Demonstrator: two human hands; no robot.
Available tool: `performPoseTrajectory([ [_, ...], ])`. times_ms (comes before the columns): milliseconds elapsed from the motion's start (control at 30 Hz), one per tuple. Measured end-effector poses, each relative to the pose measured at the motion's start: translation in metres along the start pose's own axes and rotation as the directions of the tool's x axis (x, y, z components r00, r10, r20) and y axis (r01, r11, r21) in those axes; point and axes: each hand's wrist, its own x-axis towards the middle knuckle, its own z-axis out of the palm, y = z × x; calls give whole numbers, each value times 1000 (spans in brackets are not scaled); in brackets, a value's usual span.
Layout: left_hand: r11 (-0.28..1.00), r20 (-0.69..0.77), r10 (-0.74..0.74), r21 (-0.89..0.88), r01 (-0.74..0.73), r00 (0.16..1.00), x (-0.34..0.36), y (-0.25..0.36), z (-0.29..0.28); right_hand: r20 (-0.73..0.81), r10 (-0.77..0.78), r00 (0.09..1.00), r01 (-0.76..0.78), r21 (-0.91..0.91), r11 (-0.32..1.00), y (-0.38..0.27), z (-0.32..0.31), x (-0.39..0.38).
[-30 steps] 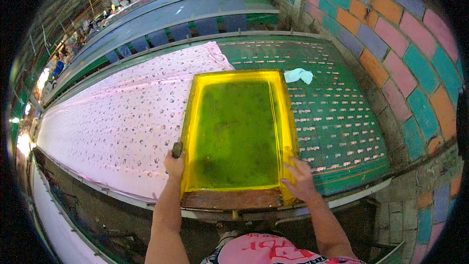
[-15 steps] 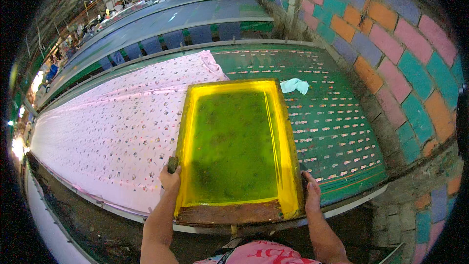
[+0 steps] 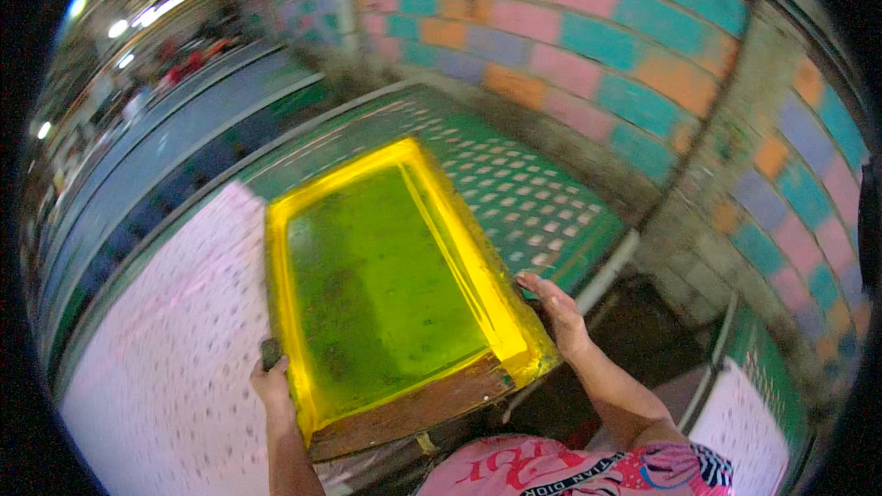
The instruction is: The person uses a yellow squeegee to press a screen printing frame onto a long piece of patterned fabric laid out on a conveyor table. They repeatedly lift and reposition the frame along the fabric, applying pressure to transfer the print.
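Yellow screen (image 3: 377,280) mid-frame, apparently lifted over worktop (image 3: 519,197). Left grip (image 3: 273,386) clenched on handle (image 3: 270,353); right grip (image 3: 559,314) at screen's right edge, can't tell if clenched. Fabric (image 3: 184,349) lower left looks printed; screen not yet down.

The yellow screen (image 3: 381,280) looks glossy, the cloth (image 3: 184,340) matt.

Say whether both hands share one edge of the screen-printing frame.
No, the screen-printing frame sits between the left hand and right hand.
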Motion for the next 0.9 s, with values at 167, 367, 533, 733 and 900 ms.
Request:
performPoseTrajectory([
  [167, 974, 224, 5, 221, -56, 975, 67, 34, 97, -289, -86, 954, 159, 241, 957, 37, -14, -55],
  [367, 958, 498, 93, 192, -215, 862, 174, 45, 202, -587, -278, 760, 387, 65, 920, 103, 36, -78],
  [533, 932, 653, 60, 235, -277, 755, 202, 29, 325, -839, -221, 498, 466, 44, 884, 142, 34, -100],
  [733, 969, 872, 53, 73, -236, 486, 210, -42, 433, -820, -468, 329, 611, -193, 768, 201, 68, -117],
  [900, 993, 940, 34, 6, -118, 340, 200, -64, 495, -812, -545, 210, 583, -344, 736, 204, 101, -126],
])
